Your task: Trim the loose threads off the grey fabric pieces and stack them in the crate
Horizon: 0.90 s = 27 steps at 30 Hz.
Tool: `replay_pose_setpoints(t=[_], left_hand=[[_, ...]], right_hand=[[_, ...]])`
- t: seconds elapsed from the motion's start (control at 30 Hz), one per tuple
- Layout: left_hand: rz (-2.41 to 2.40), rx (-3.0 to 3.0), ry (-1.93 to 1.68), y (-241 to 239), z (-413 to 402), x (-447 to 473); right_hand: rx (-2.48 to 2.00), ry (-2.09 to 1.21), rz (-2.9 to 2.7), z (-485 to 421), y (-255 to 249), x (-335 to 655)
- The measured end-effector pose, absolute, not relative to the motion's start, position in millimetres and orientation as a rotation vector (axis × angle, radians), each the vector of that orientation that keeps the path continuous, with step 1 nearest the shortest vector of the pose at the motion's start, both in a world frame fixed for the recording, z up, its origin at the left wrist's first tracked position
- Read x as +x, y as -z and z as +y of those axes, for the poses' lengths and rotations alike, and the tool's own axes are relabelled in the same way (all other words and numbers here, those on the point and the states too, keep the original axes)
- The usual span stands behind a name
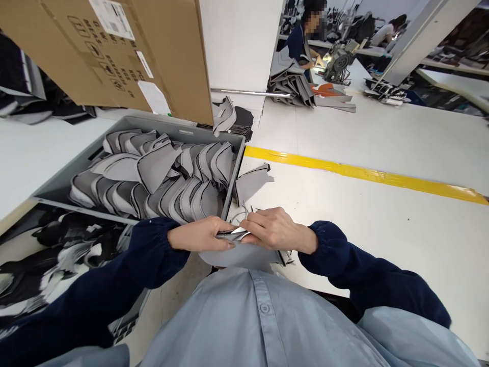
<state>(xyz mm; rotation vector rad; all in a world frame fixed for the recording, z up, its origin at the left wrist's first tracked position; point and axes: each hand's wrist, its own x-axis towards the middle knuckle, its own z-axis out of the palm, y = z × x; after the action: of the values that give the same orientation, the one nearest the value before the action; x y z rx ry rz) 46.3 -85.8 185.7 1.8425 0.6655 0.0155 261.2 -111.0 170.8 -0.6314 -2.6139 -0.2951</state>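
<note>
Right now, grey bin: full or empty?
Full. The grey bin is packed edge to edge with grey fabric pieces, some reaching its rim.

Both hands, left hand (202, 233) and right hand (273, 229), pinch a grey fabric piece (240, 253) between them, just right of a grey tray (237, 173) of similar pieces.

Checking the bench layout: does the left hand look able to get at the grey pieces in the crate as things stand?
Probably yes. The crate is open-topped beside the left hand, with nothing between; but that hand shares a grip on a grey piece with the right hand.
</note>
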Motion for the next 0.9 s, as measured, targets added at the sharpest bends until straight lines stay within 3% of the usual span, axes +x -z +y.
replay_pose_setpoints(t=[0.5,0.7,0.9], left_hand=[[0.691,1.451,-0.009,-166,-81,36],[1.063,1.374,-0.298,-171,-69,-11],[1.775,1.928,-0.694,-152,-27,-100]], right_hand=[[-0.596,0.135,-2.529,-101,-150,235],[-1.337,-0.347,-2.229,-66,-101,266],[-1.86,-0.404,-2.205,-24,-37,315]])
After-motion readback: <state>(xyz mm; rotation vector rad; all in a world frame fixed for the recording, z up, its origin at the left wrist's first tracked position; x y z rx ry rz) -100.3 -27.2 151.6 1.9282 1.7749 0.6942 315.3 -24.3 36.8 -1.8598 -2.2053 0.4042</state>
